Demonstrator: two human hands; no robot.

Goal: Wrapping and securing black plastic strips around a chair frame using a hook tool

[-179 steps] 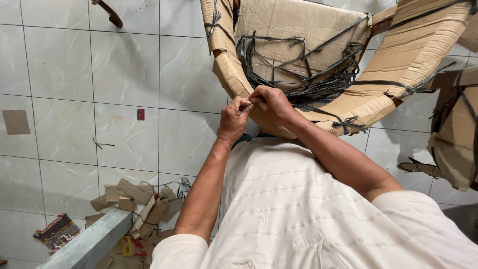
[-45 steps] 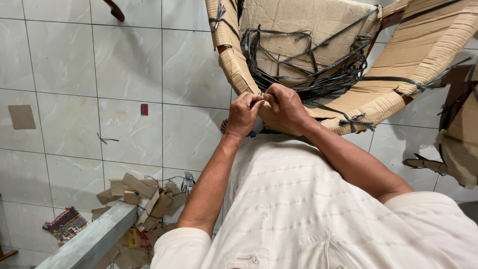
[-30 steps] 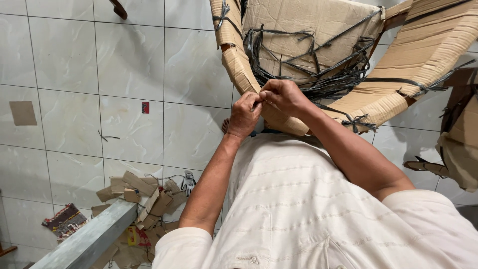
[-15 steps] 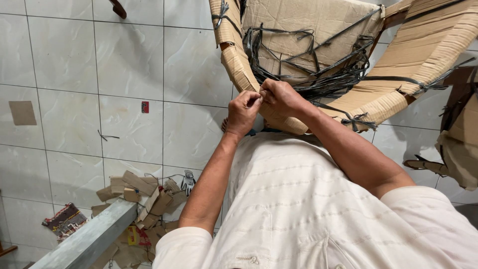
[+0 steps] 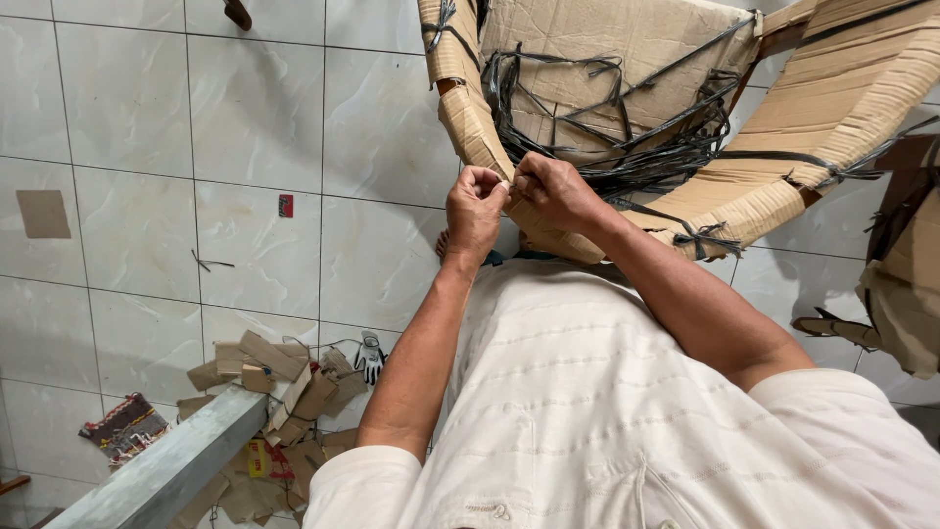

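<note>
The cardboard wrap [image 5: 490, 147] covers a curved frame just in front of the person, and both hands meet at its lower edge. The left hand [image 5: 475, 206] is curled tight, thumb and fingers pinched on something small at the wrap's edge; it looks like the end of a strap, though it is too small to tell for sure. The right hand [image 5: 553, 191] is closed the same way, touching the left, its fingers pressed on the same spot. Compared with a second ago the hands have barely shifted: they sat at this same edge then, and now they are only drawn a little closer together, so the fine work at that one spot appears to be continuing rather than finished. Just above the hands a tangle of dark straps [image 5: 607, 127] lies loose in the hollow of the cardboard, and another strap is knotted around the wrap further right [image 5: 700, 237]. Beyond that, the tiled floor [image 5: 255, 127] spreads out left, with a heap of cardboard scraps [image 5: 284, 392], a glove [image 5: 369, 358] beside them and a grey metal beam [image 5: 166, 470] crossing the lower corner.
</note>
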